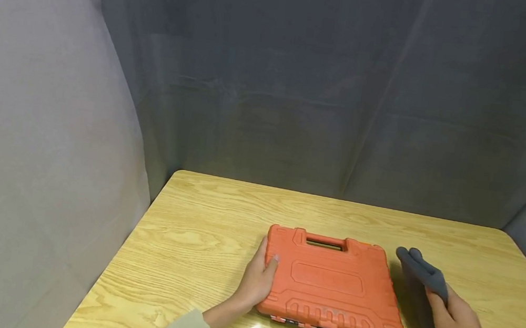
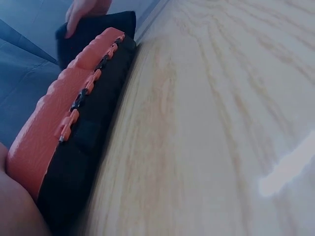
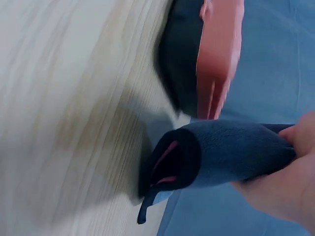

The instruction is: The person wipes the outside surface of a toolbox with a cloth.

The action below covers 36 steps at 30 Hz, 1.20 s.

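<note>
A red plastic carrying case [image 1: 328,278] with a black lower half lies flat on the wooden table, its handle towards the back. My left hand [image 1: 256,279] grips the case's left edge, thumb on top of the lid. In the left wrist view the case's hinged side [image 2: 81,98] shows red and black parts. To the right of the case, my right hand [image 1: 459,323] holds a folded dark grey cloth [image 1: 423,277], pinched between thumb and fingers. The right wrist view shows the folded cloth [image 3: 221,150] with a dark edge and a bit of pink inside its fold.
The light wooden table [image 1: 189,241] has rounded back corners. A dark grey curtain [image 1: 268,106] hangs behind it, and a lighter grey cloth wall [image 1: 46,138] stands along the left side.
</note>
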### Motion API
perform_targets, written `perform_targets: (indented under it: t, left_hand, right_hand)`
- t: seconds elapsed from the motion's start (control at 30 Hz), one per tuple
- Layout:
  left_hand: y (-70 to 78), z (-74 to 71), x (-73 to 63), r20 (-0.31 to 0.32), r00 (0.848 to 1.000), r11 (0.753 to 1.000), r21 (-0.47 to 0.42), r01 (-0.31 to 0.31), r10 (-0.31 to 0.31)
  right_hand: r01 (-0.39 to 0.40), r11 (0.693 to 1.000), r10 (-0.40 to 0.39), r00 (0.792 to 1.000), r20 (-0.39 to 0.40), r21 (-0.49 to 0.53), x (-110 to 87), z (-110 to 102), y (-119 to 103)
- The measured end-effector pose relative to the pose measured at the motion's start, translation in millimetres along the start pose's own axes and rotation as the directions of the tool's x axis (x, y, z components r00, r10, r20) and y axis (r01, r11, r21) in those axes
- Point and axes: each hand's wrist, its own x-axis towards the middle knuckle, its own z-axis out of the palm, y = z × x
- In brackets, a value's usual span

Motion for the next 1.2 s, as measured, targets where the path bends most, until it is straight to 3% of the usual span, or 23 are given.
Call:
perform_targets:
  t: [0.13,0.27,0.37,0.47,0.6,0.73,0.8,0.97,1.13,1.2]
  left_hand:
    - [-1.4,0.1,1.0,-0.009,1.0,1.0,0.011,0.001,-0.001]
    - [-3.2,0.6,1.3,-0.005,1.0,1.0,0.015,-0.006,0.006]
    - [-4.9,0.8,0.2,-0.015,1.0,1.0,0.018,-0.017,0.017]
    - [-6.4,1.0,-1.0,-0.028,0.999,0.999,0.029,-0.026,0.027]
    - [-7.4,1.3,-1.1,-0.045,0.998,0.999,0.034,-0.031,0.033]
    - [-8.7,2.0,0.1,-0.064,0.997,0.999,0.037,-0.04,0.042]
    - [-9.5,2.6,0.1,-0.07,0.996,0.998,0.043,-0.046,0.049]
    - [-11.0,2.3,0.0,-0.083,0.995,0.998,0.052,-0.047,0.052]
    - [-9.4,2.7,3.0,-0.063,0.998,0.999,0.029,-0.013,0.015]
    - [-8.0,2.6,4.6,-0.053,0.999,1.0,0.024,-0.004,0.005]
  right_hand:
    - [-0.006,0.999,0.007,1.0,-0.016,0.05,10.9,12.1,-21.6]
    - [0.001,0.999,0.003,0.997,-0.081,0.05,20.3,23.5,-37.4]
    - [0.06,0.996,-0.052,0.991,-0.122,0.059,28.5,30.0,-49.1]
    - [0.117,0.988,-0.106,0.988,-0.109,0.098,36.8,35.9,-62.7]
    - [0.2,0.957,-0.203,0.979,-0.007,0.208,50.7,46.3,-80.9]
    - [0.273,0.913,-0.317,0.943,0.104,0.302,65.7,62.8,-97.7]
    - [0.289,0.911,-0.34,0.931,0.137,0.295,72.2,71.5,-104.8]
    - [0.294,0.933,-0.335,0.918,0.21,0.206,88.9,92.4,-123.0]
    - [0.334,0.942,-0.323,0.873,0.365,0.033,99.6,108.2,-137.5]
    - [0.35,0.936,-0.316,0.865,0.389,-0.019,101.6,112.4,-141.4]
